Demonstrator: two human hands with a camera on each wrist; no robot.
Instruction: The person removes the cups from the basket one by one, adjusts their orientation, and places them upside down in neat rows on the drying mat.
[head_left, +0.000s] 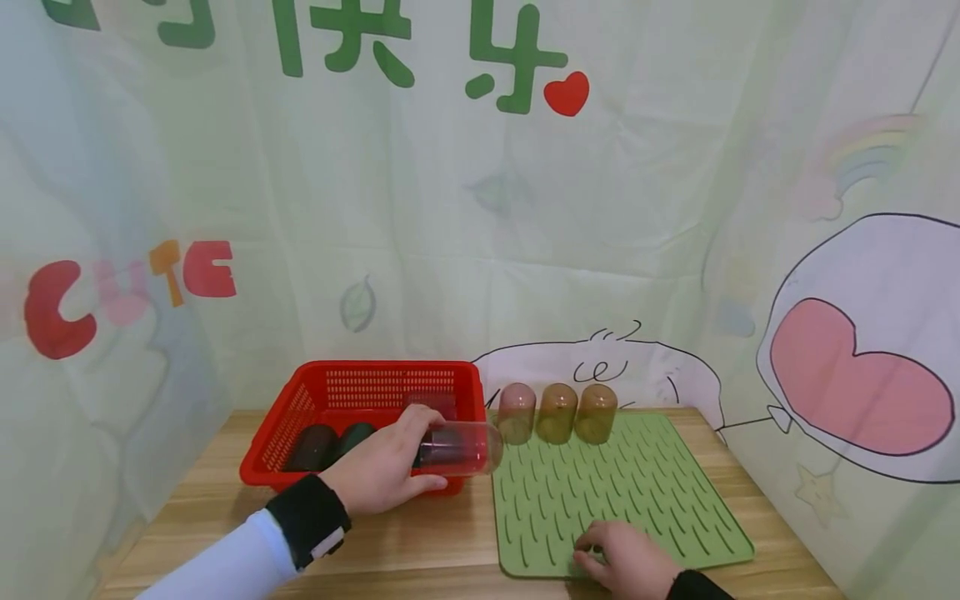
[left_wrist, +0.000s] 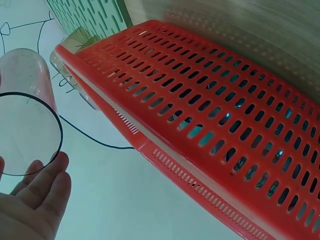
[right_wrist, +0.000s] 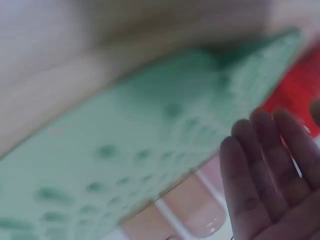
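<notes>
My left hand [head_left: 390, 462] grips a clear, pink-tinted cup [head_left: 480, 450] near its open end, fingers over it and thumb below. The cup lies sideways in the air over the right side of a red basket [head_left: 258, 454], its rounded base towards the green mat [head_left: 630, 483]. In the left wrist view, the round rim of the cup [left_wrist: 55, 117] faces the camera beside my fingers [left_wrist: 50, 195]. My right hand [head_left: 626, 560] is over the mat's front edge, fingers loosely bent and holding nothing. Dark cups [head_left: 313, 448] lie in the basket.
Along the mat's back edge stand a pink cup [head_left: 516, 414] and two amber cups [head_left: 557, 414], upside down, in a row. Basket and mat sit side by side on a wooden table [head_left: 427, 542]. A printed cloth [head_left: 450, 208] hangs behind.
</notes>
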